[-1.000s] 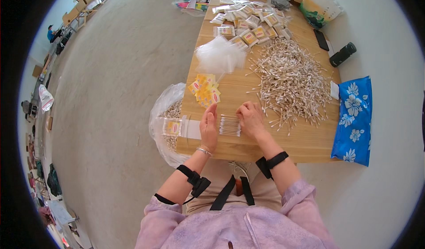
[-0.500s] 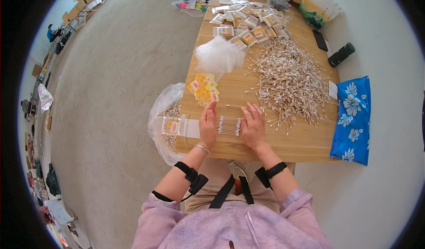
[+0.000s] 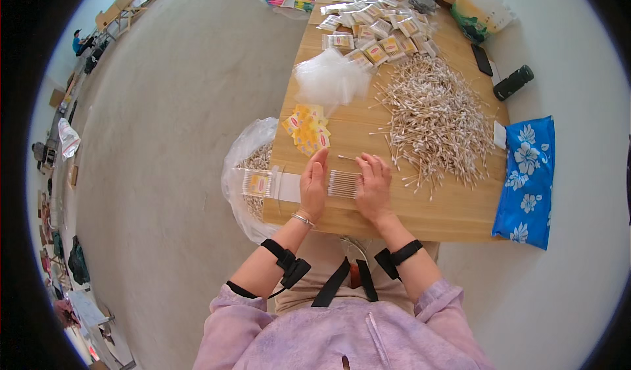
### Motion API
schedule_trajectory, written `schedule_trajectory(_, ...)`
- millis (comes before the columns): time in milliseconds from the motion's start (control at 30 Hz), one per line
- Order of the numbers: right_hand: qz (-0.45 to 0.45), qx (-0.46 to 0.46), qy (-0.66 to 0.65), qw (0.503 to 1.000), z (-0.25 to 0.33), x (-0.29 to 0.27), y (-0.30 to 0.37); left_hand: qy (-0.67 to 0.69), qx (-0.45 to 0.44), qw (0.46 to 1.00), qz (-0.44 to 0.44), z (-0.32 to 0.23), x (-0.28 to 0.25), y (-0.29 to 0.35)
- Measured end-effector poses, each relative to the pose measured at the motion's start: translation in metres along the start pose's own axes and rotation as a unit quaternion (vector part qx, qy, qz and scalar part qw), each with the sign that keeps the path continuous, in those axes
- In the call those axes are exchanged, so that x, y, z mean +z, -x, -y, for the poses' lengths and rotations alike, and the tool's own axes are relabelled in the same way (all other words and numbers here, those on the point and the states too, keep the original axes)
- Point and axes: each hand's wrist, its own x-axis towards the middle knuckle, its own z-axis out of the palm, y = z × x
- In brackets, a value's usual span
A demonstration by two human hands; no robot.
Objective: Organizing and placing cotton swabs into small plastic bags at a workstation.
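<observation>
Wooden bench (image 3: 453, 215) before me: my left hand (image 3: 314, 184) and right hand (image 3: 373, 187), both open-palmed, square up a small row of cotton swabs (image 3: 343, 183) between them, likely ready for bagging.

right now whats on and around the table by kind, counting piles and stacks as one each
hands: 2, left and right
row of cotton swabs between the hands: 1
loose swab pile: 1
yellow label stack: 1
clear bag heap: 1
blue floral pouch: 1
black cylinder: 1
black phone: 1
total: 9
</observation>
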Motion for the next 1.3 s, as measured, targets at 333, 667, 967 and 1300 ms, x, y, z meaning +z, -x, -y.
schedule_trajectory(333,0.034,-0.02,-0.116,0.993,-0.005,0.013,0.0,0.021,0.014,1.0,-0.01,-0.001,0.009,-0.001)
schedule_trajectory(667,-0.099,0.168,-0.393,0.898,0.011,0.03,-0.006,-0.01,-0.002,1.0,0.019,0.006,0.004,-0.004)
schedule_trajectory(967,0.023,0.067,-0.228,0.971,-0.004,0.021,-0.008,-0.009,0.011,1.0,-0.028,-0.004,0.011,-0.003)
schedule_trajectory(1300,-0.049,0.174,-0.434,0.883,0.015,0.022,-0.003,-0.071,0.001,0.996,0.045,0.001,0.007,0.001)
